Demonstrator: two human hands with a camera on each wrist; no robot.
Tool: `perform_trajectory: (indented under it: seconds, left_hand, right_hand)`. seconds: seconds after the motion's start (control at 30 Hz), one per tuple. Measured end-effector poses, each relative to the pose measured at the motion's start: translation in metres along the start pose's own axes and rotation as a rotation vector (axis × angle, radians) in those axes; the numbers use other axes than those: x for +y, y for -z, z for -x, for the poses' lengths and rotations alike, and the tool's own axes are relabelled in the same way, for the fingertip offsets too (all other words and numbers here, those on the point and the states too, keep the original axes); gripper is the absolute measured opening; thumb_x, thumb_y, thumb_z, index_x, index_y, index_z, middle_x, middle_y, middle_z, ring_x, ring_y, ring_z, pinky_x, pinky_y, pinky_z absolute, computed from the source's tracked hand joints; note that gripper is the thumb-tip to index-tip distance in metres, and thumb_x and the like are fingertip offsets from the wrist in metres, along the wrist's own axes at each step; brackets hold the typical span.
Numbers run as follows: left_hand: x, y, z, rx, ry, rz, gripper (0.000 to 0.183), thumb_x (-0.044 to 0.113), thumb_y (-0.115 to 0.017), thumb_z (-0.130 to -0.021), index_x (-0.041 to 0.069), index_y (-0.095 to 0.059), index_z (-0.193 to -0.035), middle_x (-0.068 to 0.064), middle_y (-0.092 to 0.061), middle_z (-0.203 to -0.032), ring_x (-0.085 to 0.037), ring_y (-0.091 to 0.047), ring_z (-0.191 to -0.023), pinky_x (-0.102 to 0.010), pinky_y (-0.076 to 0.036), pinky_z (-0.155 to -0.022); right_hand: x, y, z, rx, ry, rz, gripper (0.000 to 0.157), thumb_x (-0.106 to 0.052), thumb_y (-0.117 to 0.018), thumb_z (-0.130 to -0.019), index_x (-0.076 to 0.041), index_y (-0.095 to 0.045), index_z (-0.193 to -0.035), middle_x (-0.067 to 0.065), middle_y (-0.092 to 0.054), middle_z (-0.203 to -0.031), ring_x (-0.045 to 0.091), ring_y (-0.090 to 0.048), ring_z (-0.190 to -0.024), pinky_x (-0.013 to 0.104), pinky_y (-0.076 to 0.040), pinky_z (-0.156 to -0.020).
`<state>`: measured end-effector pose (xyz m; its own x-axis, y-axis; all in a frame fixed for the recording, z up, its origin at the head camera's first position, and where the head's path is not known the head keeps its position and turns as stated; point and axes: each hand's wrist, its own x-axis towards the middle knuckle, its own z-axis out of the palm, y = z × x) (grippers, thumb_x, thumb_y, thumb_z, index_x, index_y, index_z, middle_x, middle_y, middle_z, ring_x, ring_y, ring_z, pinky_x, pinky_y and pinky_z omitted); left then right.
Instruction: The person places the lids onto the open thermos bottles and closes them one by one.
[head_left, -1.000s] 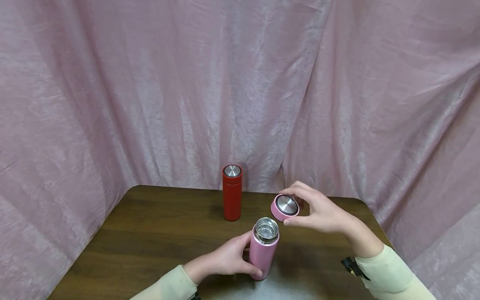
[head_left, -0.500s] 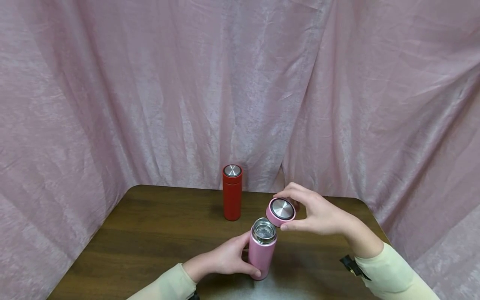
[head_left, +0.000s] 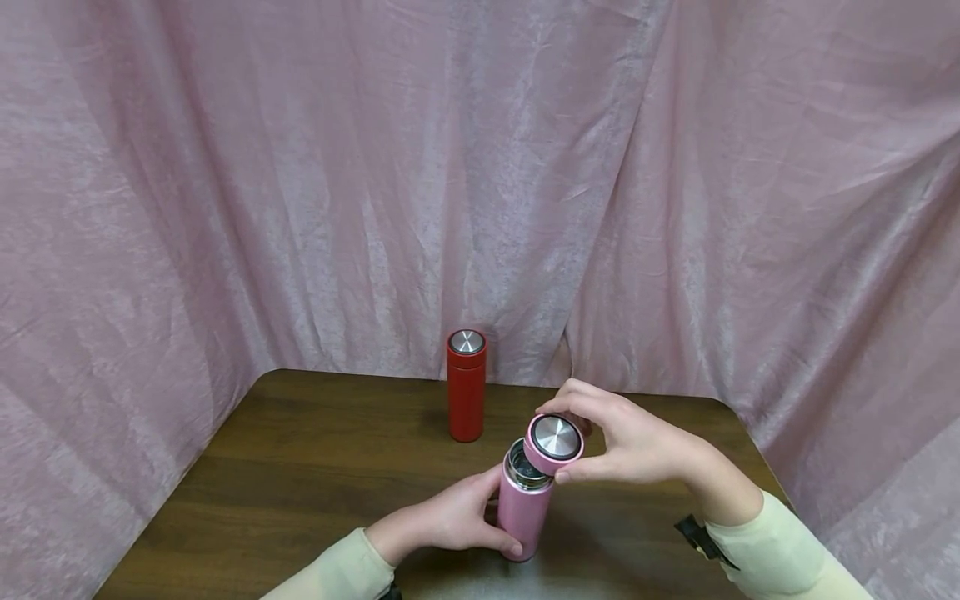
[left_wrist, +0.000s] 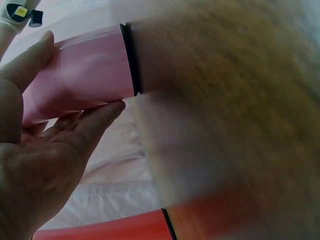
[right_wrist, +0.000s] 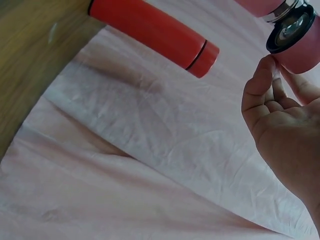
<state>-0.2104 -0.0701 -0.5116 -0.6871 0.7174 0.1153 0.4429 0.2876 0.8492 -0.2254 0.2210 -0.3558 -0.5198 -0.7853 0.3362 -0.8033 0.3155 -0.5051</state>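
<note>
Gripping a pink bottle (head_left: 522, 518) around its body, the left hand (head_left: 459, 515) has its thumb and fingers on opposite sides of it, in the lower middle of the head view. The right hand (head_left: 637, 435), just above and to the right, pinches one pink lid (head_left: 555, 439) between thumb and fingers. The lid has a brushed steel disc on top with a dark ring round it, and it sits tilted over the right part of the bottle's mouth, leaving the left part of the steel neck (head_left: 519, 467) uncovered. In the right wrist view, at the upper right, the lid's hollow underside faces the neck at an angle; whether the two touch cannot be told. Two bottles are present in all, one pink and one red. The red bottle (head_left: 467, 402) stands upright near the middle of the head view, behind the pink one and well apart from both hands, its own steel-topped lid on. Both are over one brown wood-grain surface (head_left: 322, 467), with pink curtain (head_left: 337, 208) filling the upper part of the frame. Two pale sleeves show: one at the bottom left of centre (head_left: 337, 568), one at the lower right, where a black strap (head_left: 703, 539) shows beside the cuff.
</note>
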Motion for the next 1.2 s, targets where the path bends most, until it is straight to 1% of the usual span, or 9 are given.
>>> perform_trajectory:
  seconds: [0.07,0.27,0.5,0.73,0.97,1.2]
  left_hand:
    - [0.000,0.000,0.000,-0.001,-0.003,-0.001,0.085,0.025,-0.102,-0.084,0.030,-0.051,-0.152,0.011,-0.069,-0.141,-0.008,-0.065,-0.132,-0.031,-0.053,-0.112]
    - [-0.003,-0.001,-0.001,0.000,-0.014,-0.013,0.085,0.027,-0.101,-0.084,0.030,-0.051,-0.153,0.011,-0.068,-0.143,-0.009,-0.065,-0.133,-0.031,-0.052,-0.113]
    - [-0.002,-0.002,0.000,0.001,-0.013,0.005,0.084,0.024,-0.101,-0.084,0.030,-0.052,-0.152,0.012,-0.068,-0.143,-0.009,-0.063,-0.136,-0.032,-0.051,-0.115]
    - [-0.002,-0.002,0.000,0.004,-0.018,0.018,0.084,0.023,-0.102,-0.084,0.030,-0.053,-0.152,0.012,-0.068,-0.143,-0.010,-0.063,-0.137,-0.032,-0.051,-0.114]
    - [-0.003,-0.003,0.000,0.003,-0.010,0.049,0.082,0.023,-0.102,-0.083,0.029,-0.054,-0.150,0.012,-0.068,-0.141,-0.009,-0.063,-0.136,-0.031,-0.052,-0.112]
    - [-0.003,-0.003,0.001,-0.002,-0.005,0.086,0.081,0.020,-0.101,-0.084,0.030,-0.055,-0.149,0.012,-0.069,-0.140,-0.009,-0.063,-0.135,-0.029,-0.053,-0.111]
  right_hand:
    - [-0.001,-0.001,0.000,-0.006,0.013,0.001,0.058,-0.041,-0.092,-0.095,-0.027,-0.066,-0.146,-0.012,-0.065,-0.128,0.008,-0.064,-0.104,0.035,-0.060,-0.085]
    - [-0.004,-0.004,-0.003,-0.013,0.022,-0.004,0.058,-0.040,-0.093,-0.094,-0.029,-0.066,-0.145,-0.014,-0.064,-0.131,0.008,-0.065,-0.108,0.034,-0.060,-0.087]
    - [-0.006,-0.007,-0.006,-0.014,0.031,0.001,0.059,-0.041,-0.092,-0.094,-0.027,-0.066,-0.145,-0.012,-0.064,-0.128,0.007,-0.063,-0.097,0.033,-0.059,-0.079]
    - [-0.008,-0.008,-0.008,-0.026,0.007,-0.002,0.058,-0.041,-0.092,-0.094,-0.030,-0.067,-0.145,-0.015,-0.063,-0.126,0.007,-0.063,-0.098,0.032,-0.058,-0.081]
    - [-0.008,-0.010,-0.011,-0.028,0.008,-0.007,0.057,-0.040,-0.092,-0.095,-0.030,-0.067,-0.145,-0.014,-0.063,-0.126,0.008,-0.064,-0.100,0.035,-0.059,-0.082]
    - [-0.007,-0.012,-0.014,-0.030,0.009,0.012,0.058,-0.043,-0.092,-0.094,-0.030,-0.067,-0.145,-0.016,-0.063,-0.126,0.006,-0.063,-0.098,0.029,-0.057,-0.081]
